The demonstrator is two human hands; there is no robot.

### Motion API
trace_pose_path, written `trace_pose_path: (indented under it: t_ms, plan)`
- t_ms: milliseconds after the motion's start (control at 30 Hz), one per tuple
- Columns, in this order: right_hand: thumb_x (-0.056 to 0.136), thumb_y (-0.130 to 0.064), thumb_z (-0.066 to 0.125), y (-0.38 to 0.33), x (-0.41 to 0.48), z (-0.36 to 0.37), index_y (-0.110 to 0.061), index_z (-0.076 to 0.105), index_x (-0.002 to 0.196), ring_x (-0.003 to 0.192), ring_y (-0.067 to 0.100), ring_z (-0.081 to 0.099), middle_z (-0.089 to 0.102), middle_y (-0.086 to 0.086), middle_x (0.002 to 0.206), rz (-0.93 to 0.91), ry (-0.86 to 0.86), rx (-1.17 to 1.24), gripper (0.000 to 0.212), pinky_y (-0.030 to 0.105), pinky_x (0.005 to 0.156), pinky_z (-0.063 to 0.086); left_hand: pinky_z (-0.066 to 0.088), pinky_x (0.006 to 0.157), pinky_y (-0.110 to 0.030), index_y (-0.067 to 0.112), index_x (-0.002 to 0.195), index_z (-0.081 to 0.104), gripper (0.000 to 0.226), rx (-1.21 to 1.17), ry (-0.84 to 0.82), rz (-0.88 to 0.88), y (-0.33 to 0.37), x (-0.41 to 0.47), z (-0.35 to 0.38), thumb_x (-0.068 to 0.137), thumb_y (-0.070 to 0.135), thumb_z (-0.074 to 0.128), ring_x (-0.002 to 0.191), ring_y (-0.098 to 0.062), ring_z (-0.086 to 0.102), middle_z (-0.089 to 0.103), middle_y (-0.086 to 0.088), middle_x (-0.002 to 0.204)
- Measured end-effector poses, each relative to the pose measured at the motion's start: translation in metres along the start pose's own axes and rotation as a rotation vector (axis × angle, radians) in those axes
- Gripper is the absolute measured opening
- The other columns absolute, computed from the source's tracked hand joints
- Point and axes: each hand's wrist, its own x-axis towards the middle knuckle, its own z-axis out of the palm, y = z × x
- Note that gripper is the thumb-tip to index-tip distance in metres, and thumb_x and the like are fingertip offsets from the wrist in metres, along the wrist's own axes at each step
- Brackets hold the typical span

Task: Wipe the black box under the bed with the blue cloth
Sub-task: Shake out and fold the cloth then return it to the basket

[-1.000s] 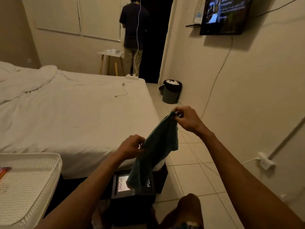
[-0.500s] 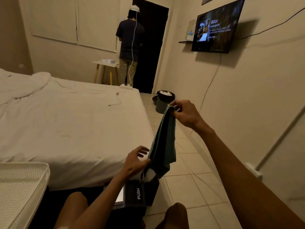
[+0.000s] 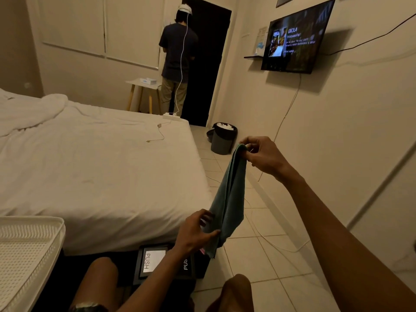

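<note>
The blue cloth (image 3: 229, 199) hangs long and narrow in front of me. My right hand (image 3: 262, 155) pinches its top corner, raised over the tiled floor. My left hand (image 3: 195, 230) grips the cloth's lower edge between thumb and fingers. Below the left hand, the black box (image 3: 157, 264) sits on the floor at the bed's corner, partly under the bed (image 3: 94, 172); white panels on its top read PUSH. My left forearm crosses over part of the box.
A white perforated tray (image 3: 27, 255) is at my lower left. A dark bin (image 3: 222, 137) stands by the wall, a cable (image 3: 276, 242) trails over the tiles, and a TV (image 3: 295, 39) hangs on the right wall. Another person (image 3: 177, 57) stands at the doorway. My knees are at the bottom.
The cloth went from slanting across both hands to hanging vertically. My left hand dropped lower, opened for a moment, and now grips the cloth's lower edge. The view tilted up.
</note>
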Motion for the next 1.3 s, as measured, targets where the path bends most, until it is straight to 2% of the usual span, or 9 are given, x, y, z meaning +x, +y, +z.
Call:
trace_pose_path:
  t_ms: [200,400,533,633,733,900,1000,1100,1300]
  plan:
    - [0.093,-0.015,0.067,-0.005,-0.001,-0.005,-0.014,0.066,0.103,0.071,0.011,0.062,0.066,0.002,0.083,-0.030,-0.061,0.016,0.010,0.014,0.056,0.051,0.047,0.072,-0.011,0.026,0.119,0.058,0.059,0.022,0.079,-0.025,0.008,-0.002,0.017,0.075,0.060,0.075,0.090,-0.003,0.058,0.062,0.010,0.109]
    - [0.094,-0.014,0.065,-0.004,-0.001,-0.006,-0.006,0.066,0.109,0.076,0.017,0.065,0.069,0.013,0.089,-0.051,-0.112,0.032,0.017,0.022,0.060,0.053,0.056,0.079,-0.022,0.020,0.117,0.060,0.043,-0.003,0.199,-0.064,0.011,0.000,0.029,0.083,0.041,0.075,0.093,-0.009,0.061,0.065,0.002,0.109]
    - [0.093,-0.014,0.066,-0.002,0.002,-0.007,-0.003,0.067,0.110,0.080,0.024,0.065,0.070,0.021,0.094,-0.049,-0.115,0.033,0.020,0.025,0.062,0.053,0.050,0.077,-0.018,0.018,0.118,0.060,0.042,0.020,0.223,-0.134,0.009,0.003,0.033,0.083,0.036,0.075,0.093,-0.009,0.060,0.064,0.003,0.108]
    - [0.093,-0.015,0.066,-0.001,0.005,-0.007,-0.006,0.067,0.108,0.079,0.021,0.065,0.069,0.019,0.093,-0.034,-0.098,0.038,0.018,0.025,0.061,0.053,0.046,0.067,-0.016,0.017,0.110,0.064,0.028,0.050,0.252,-0.209,0.004,0.007,0.029,0.085,0.024,0.073,0.088,-0.013,0.064,0.070,0.000,0.104]
    - [0.093,-0.015,0.067,0.003,0.004,-0.008,-0.008,0.067,0.107,0.079,0.020,0.065,0.069,0.016,0.093,-0.007,-0.076,0.041,0.015,0.022,0.060,0.053,0.040,0.055,-0.017,0.017,0.101,0.070,0.017,0.106,0.286,-0.270,-0.011,0.010,0.013,0.084,0.017,0.067,0.087,-0.022,0.070,0.074,-0.002,0.096]
    - [0.095,-0.015,0.065,0.017,-0.004,-0.012,-0.005,0.066,0.110,0.079,0.019,0.063,0.068,0.011,0.094,0.058,-0.006,0.098,0.019,0.020,0.058,0.054,0.052,0.077,-0.038,0.013,0.095,0.072,0.010,0.111,0.246,-0.332,-0.056,0.010,-0.028,0.091,0.019,0.065,0.094,-0.030,0.069,0.074,-0.009,0.097]
    - [0.095,-0.017,0.064,0.028,-0.009,-0.017,-0.005,0.067,0.112,0.077,0.016,0.061,0.066,0.007,0.093,0.112,0.035,0.118,0.020,0.022,0.058,0.053,0.055,0.070,-0.039,0.014,0.082,0.068,0.012,0.004,0.292,-0.314,-0.060,0.016,-0.062,0.093,0.018,0.066,0.081,-0.034,0.071,0.072,-0.011,0.081]
    - [0.096,-0.016,0.062,0.043,-0.015,-0.024,-0.009,0.066,0.108,0.077,0.017,0.061,0.066,0.008,0.094,0.190,0.079,0.162,0.014,0.025,0.060,0.055,0.058,0.066,-0.050,0.006,0.089,0.070,0.018,-0.081,0.324,-0.303,-0.045,0.028,-0.102,0.095,0.023,0.065,0.072,-0.034,0.068,0.070,-0.015,0.080]
    - [0.097,-0.012,0.059,0.073,-0.024,-0.036,-0.009,0.065,0.110,0.078,0.018,0.062,0.067,0.010,0.096,0.336,0.231,0.268,0.014,0.027,0.062,0.055,0.055,0.046,-0.034,0.008,0.080,0.072,0.031,-0.088,0.245,-0.174,0.009,0.054,-0.182,0.081,0.037,0.080,0.056,-0.030,0.069,0.072,-0.010,0.070]
